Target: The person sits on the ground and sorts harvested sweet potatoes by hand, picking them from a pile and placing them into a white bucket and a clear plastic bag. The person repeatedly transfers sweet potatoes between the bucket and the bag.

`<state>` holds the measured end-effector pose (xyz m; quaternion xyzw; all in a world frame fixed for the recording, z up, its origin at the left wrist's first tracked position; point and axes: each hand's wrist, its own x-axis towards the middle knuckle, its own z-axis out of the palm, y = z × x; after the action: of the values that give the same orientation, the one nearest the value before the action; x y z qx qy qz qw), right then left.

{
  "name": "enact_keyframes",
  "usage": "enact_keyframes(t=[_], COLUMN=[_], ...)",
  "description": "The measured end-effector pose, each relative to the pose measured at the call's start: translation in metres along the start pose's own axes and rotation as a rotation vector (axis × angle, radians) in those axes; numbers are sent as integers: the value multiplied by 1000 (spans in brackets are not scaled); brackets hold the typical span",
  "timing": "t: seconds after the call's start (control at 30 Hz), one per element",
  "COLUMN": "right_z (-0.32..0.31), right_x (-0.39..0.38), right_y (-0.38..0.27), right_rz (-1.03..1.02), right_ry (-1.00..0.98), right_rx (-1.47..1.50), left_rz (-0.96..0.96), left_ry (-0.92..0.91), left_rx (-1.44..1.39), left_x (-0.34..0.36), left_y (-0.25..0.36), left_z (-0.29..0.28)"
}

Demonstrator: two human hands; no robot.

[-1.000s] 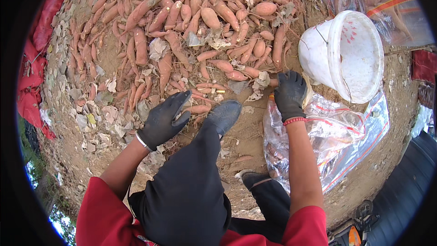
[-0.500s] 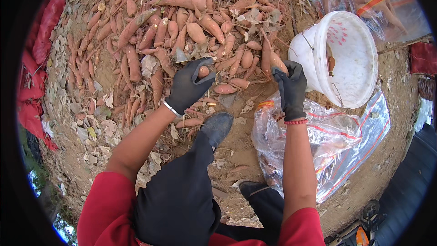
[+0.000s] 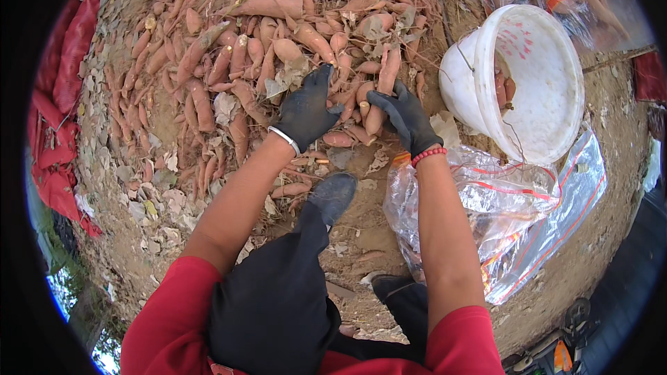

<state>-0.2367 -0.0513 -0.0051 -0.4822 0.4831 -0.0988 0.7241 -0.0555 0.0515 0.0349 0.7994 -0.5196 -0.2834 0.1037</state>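
Observation:
A heap of pink-skinned sweet potatoes (image 3: 200,104) with dry leaves and roots covers the soil. Within it my left hand (image 3: 307,107), in a dark glove, has curled fingers; what they hold is hidden. Beside it my right hand (image 3: 403,117), also gloved, grips a long sweet potato (image 3: 386,80) that stands nearly upright. Right of that, a white plastic bucket (image 3: 464,82) lies tilted, a few sweet potatoes (image 3: 502,90) visible inside. Below the bucket a crumpled clear plastic bag (image 3: 528,226) with red stripes lies near my right forearm.
Red mesh sacks (image 3: 69,62) line the left edge. A filled plastic bag (image 3: 577,10) lies behind the bucket, a red object (image 3: 647,76) to its right. My dark shoe (image 3: 332,194) is below the heap. A dark ridged surface and equipment (image 3: 577,326) sit at lower right.
Both hands have moved up into the heap. My right hand has taken hold of a long sweet potato. More sweet potatoes show inside the bucket than a second ago.

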Motion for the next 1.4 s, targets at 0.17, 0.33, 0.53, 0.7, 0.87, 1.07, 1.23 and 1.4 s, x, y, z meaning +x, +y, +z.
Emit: enact_keyframes(t=[0.17, 0.33, 0.53, 0.7, 0.87, 1.07, 1.23, 1.4], right_z=[8, 3, 24, 33, 64, 34, -32, -126], right_x=[-26, -37, -46, -49, -73, -172, -241, -219], right_y=[-3, 8, 12, 16, 16, -56, -149, -180], right_rz=[-74, 202, 185, 316, 98, -192, -639, -661], right_ry=[161, 71, -246, -307, -168, -9, 316, 519], right_rx=[-647, -85, 484, 665, 421, 195, -265, -446], left_rz=[-13, 31, 35, -209, -150, 240, 872, 963], left_ry=[-131, -195, -361, -563, -491, -194, 49, 192], left_rx=[-221, -307, -613, -1062, -1293, -1156, -955, -388], left_x=[-2, -14, -21, -24, -44, -96, -60, 17], left_y=[-15, -14, -40, -41, -50, 36, 147, 215], left_z=[-13, -3, -5, -9, -12, -63, -113, -125])
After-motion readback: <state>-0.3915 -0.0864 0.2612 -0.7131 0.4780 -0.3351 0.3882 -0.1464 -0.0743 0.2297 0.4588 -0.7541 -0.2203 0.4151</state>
